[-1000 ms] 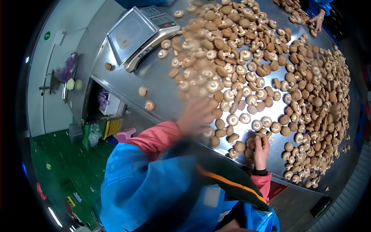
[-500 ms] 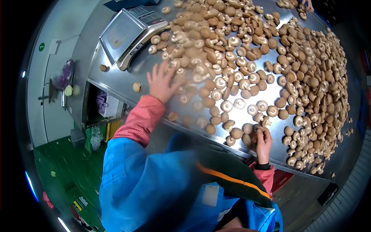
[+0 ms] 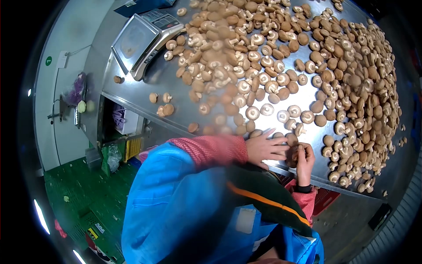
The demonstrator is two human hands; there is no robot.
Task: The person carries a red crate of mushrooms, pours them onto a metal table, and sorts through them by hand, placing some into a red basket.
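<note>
Brown mushrooms with pale stems lie over the steel table. My left hand (image 3: 268, 147) is at the front edge with its fingers stretched out over a few of them, its fingertips close to my right hand. My right hand (image 3: 305, 162) is closed, thumb and fingers pinched on a brown mushroom (image 3: 291, 156) that is partly hidden between the two hands. Just beyond the fingers are an upturned mushroom (image 3: 300, 129) and another mushroom cap (image 3: 292, 140). A dense heap of mushrooms (image 3: 367, 97) spreads to the right, and a looser one (image 3: 246, 44) lies ahead.
A weighing scale (image 3: 136, 42) with a metal pan stands at the table's left, a blue box (image 3: 143, 6) behind it. A few mushrooms (image 3: 165, 110) lie apart near the left edge. Below are a shelf with a white box (image 3: 128, 122) and a red crate (image 3: 324, 200).
My left hand has swept right, from near the scale to beside my right hand. More mushrooms now lie apart at the left edge. My right hand stays at about the same place.
</note>
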